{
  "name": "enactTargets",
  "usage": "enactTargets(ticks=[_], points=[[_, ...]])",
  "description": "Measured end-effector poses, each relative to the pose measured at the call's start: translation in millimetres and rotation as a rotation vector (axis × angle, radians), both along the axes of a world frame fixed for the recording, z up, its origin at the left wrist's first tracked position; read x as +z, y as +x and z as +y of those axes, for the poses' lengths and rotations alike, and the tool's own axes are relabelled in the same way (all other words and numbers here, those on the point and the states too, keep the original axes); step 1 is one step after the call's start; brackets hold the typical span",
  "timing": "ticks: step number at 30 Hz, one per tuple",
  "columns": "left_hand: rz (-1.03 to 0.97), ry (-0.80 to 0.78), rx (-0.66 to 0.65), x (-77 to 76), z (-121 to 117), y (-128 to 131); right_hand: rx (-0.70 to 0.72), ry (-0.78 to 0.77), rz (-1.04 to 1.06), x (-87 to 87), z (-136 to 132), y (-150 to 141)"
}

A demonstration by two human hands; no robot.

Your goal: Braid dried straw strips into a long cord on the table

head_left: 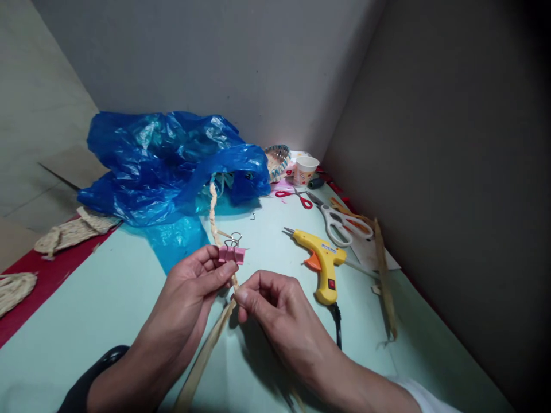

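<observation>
A pale braided cord (213,212) runs out of the blue plastic bag toward me. A pink binder clip (231,254) with silver wire handles is clamped across it. My left hand (196,284) is closed, with thumb and fingers pinching the braid just at the clip. Just below, my right hand (275,307) pinches the lower end of the braid between thumb and forefinger. From there a long flat fibre strand (206,347) hangs down toward the front edge of the view. Part of the braid is hidden behind my fingers.
The blue plastic bag (172,166) fills the back left. To the right lie a yellow glue gun (323,261), white scissors (340,223), red scissors (297,198) and a dry fibre strip (384,281). A paper cup (305,171) stands behind. Woven pieces (75,232) lie left.
</observation>
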State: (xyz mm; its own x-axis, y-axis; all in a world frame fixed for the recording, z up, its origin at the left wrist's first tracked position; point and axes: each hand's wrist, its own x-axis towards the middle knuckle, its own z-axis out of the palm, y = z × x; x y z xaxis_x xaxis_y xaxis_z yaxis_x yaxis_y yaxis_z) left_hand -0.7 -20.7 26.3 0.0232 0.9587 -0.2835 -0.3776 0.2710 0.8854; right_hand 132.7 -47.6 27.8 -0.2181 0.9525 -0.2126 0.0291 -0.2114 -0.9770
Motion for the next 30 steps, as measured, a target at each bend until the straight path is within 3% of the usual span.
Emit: enactTargets(ticks=[3, 8, 13, 17, 22, 30], points=[[-0.03, -0.002, 0.007, -3.0, 2.3, -0.1, 0.003, 0.01, -0.027, -0.6, -1.0, -1.0], [-0.04, -0.026, -0.113, -2.4, 6.1, -2.6, -0.027, 0.016, 0.004, -7.3, 1.0, -2.8], [0.038, -0.001, -0.146, -2.3, 15.9, -4.7, -0.041, 0.006, -0.024, -9.3, 5.1, -2.3], [0.16, 0.075, -0.157, -2.8, 36.8, 0.9, -0.095, 0.007, -0.078, -11.9, 19.4, 1.6], [0.147, 0.124, -0.102, -5.6, 75.7, 20.2, -0.199, 0.119, -0.214, -23.1, 54.6, 6.0], [0.298, 0.136, -0.019, -24.0, 116.3, 37.2, -0.262, 0.125, -0.308, -36.8, 94.9, 9.4]])
